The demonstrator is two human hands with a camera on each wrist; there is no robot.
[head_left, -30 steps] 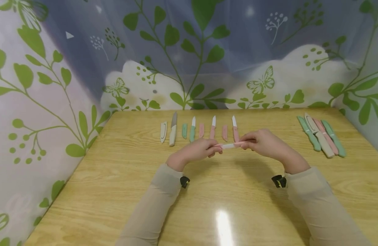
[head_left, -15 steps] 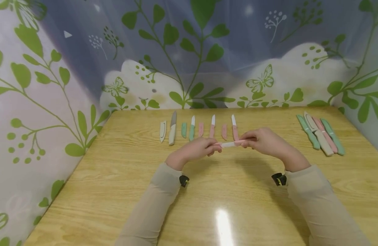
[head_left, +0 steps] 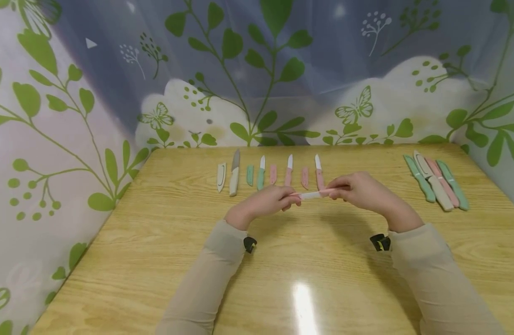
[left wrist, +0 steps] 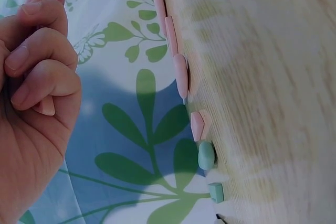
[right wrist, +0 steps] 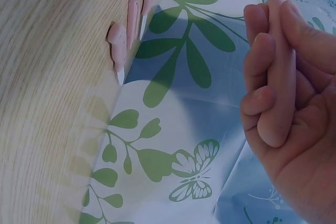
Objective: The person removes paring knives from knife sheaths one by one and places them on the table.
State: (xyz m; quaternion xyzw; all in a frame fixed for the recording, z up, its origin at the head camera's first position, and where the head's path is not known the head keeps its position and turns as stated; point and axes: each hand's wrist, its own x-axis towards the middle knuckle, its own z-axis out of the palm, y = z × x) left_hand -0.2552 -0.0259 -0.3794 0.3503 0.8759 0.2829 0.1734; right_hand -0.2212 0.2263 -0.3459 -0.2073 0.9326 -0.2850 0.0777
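Note:
A small pink-handled knife is held level above the table, its white blade showing between the two hands. My right hand grips the knife's handle, fingers curled round it and thumb along its side. Curled fingers of my left hand hold a slim pink sheath at the blade's tip end. Most of that sheath is hidden in the hand. How far the blade sits inside it cannot be told. Behind the hands lie a pink knife and a pink sheath.
Along the table's back run a cream sheath, cream knife, green sheath, green knife, pink sheath and pink knife. Several sheathed knives lie together at the right. A patterned cloth stands behind.
Both hands keep their hold on the knife and sheath and stay almost still. The knife tilts very slightly, its handle end a little higher. The head view shifts slightly.

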